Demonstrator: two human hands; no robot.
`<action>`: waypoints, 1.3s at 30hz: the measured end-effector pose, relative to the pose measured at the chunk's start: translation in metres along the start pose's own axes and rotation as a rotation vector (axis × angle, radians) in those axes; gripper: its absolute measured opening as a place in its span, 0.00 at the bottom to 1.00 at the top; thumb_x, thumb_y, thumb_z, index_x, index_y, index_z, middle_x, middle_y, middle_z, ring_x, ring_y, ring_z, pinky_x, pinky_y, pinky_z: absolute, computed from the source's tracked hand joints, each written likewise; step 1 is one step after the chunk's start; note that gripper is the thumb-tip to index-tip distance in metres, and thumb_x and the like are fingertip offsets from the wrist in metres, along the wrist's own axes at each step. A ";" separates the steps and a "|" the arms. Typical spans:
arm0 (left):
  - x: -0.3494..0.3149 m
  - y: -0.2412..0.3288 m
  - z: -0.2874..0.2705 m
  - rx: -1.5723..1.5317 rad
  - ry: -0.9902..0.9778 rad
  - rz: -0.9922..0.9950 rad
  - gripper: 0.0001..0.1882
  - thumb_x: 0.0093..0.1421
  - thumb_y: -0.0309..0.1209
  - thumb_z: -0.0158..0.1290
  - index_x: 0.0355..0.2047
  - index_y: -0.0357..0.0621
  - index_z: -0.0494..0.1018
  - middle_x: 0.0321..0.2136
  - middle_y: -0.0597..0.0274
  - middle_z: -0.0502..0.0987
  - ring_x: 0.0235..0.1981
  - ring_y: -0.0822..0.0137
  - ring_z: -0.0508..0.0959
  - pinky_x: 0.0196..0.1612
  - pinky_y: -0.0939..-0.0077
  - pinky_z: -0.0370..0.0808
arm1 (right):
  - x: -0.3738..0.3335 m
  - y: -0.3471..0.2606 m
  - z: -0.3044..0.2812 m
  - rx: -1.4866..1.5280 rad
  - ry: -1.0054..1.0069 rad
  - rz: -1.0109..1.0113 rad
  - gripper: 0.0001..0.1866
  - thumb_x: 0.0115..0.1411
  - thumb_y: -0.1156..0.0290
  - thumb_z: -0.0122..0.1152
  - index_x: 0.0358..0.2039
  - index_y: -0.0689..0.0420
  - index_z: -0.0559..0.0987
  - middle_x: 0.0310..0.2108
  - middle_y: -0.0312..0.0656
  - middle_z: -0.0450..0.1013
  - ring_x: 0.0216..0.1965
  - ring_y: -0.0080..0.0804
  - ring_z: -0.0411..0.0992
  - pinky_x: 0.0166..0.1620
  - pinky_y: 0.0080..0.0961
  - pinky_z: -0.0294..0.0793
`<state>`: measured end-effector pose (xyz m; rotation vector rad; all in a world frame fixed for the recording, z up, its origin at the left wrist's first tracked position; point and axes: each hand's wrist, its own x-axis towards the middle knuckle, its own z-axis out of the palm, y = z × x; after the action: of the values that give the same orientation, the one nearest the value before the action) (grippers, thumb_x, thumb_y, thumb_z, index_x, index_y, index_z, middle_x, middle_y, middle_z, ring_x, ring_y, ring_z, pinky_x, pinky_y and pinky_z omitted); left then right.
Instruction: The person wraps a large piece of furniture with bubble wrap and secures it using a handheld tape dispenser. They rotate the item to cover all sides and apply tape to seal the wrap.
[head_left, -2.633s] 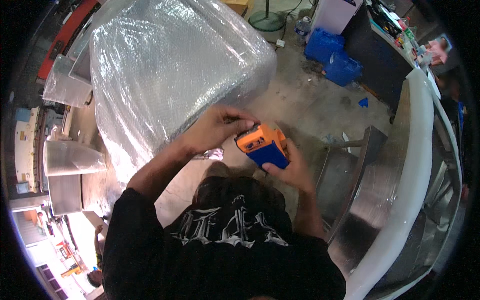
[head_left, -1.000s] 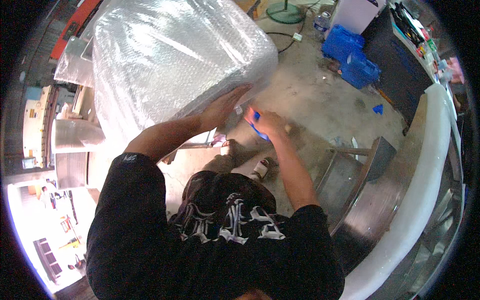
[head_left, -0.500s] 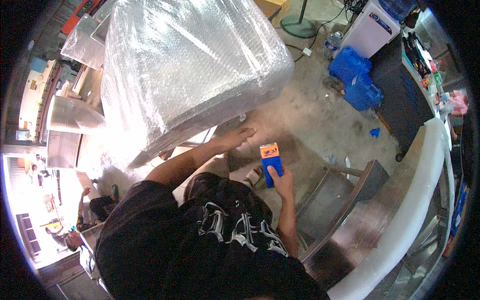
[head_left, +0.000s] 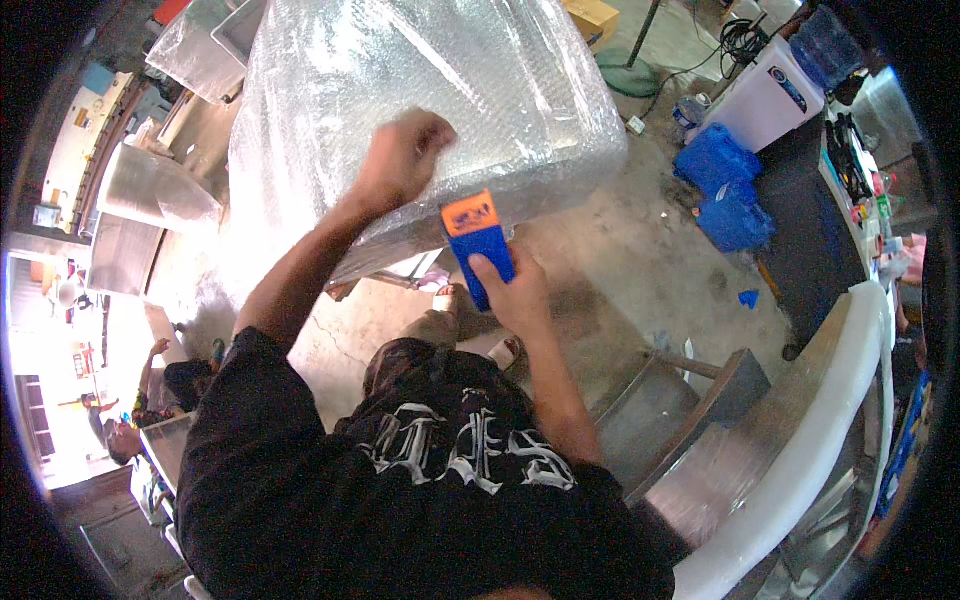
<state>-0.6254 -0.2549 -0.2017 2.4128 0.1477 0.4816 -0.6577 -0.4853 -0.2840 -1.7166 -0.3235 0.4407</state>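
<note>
A large block-shaped item under clear bubble wrap (head_left: 400,70) stands before me. Over its near side hovers my left hand (head_left: 400,160), fingers curled and somewhat blurred; whatever they may hold cannot be made out. My right hand (head_left: 515,290) grips a flat blue-and-orange block (head_left: 484,247), its thumb pressed on the blue face. The orange end of that block points up and left, overlapping the wrapped item's lower edge in the picture; I cannot tell whether they touch.
A metal piece (head_left: 650,400) and a long white padded curve (head_left: 810,470) lie to my right. Blue plastic bags (head_left: 725,185) sit on the floor near a white water dispenser (head_left: 768,90). At far left, a person (head_left: 180,385) is low down among wrapped panels (head_left: 155,185).
My left hand has risen away from me over the bubble wrap. My right hand has carried the blue-and-orange block up and left toward the wrapped item. The view has shifted slightly.
</note>
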 end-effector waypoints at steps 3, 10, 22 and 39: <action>0.016 -0.050 -0.005 0.566 -0.003 0.251 0.09 0.64 0.35 0.56 0.36 0.44 0.79 0.36 0.55 0.79 0.47 0.57 0.75 0.53 0.56 0.70 | 0.023 0.013 0.035 -0.006 -0.038 0.059 0.27 0.63 0.46 0.64 0.37 0.63 0.81 0.29 0.42 0.79 0.30 0.29 0.76 0.35 0.30 0.75; -0.002 -0.045 0.008 0.570 -0.004 0.465 0.32 0.63 0.36 0.55 0.67 0.49 0.61 0.61 0.48 0.67 0.64 0.53 0.65 0.68 0.55 0.59 | 0.019 0.075 0.050 0.161 0.035 -0.015 0.28 0.62 0.43 0.64 0.35 0.61 0.82 0.27 0.44 0.79 0.29 0.34 0.78 0.36 0.33 0.76; -0.056 -0.041 0.034 1.225 -0.799 1.020 0.38 0.64 0.37 0.45 0.71 0.34 0.50 0.74 0.51 0.47 0.75 0.56 0.45 0.77 0.56 0.38 | 0.034 0.161 0.073 -0.062 -0.079 0.196 0.33 0.60 0.36 0.59 0.32 0.59 0.84 0.26 0.50 0.80 0.29 0.44 0.81 0.36 0.41 0.77; -0.098 -0.085 0.066 1.720 -0.472 1.024 0.39 0.66 0.43 0.40 0.72 0.34 0.49 0.75 0.49 0.43 0.76 0.53 0.40 0.76 0.51 0.28 | 0.002 0.149 0.037 -1.018 -0.405 0.243 0.35 0.50 0.36 0.65 0.40 0.59 0.86 0.42 0.54 0.81 0.44 0.51 0.81 0.47 0.46 0.79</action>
<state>-0.6899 -0.2508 -0.3319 4.0356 -1.5508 0.0771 -0.6769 -0.4800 -0.4360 -2.6695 -0.7174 0.9063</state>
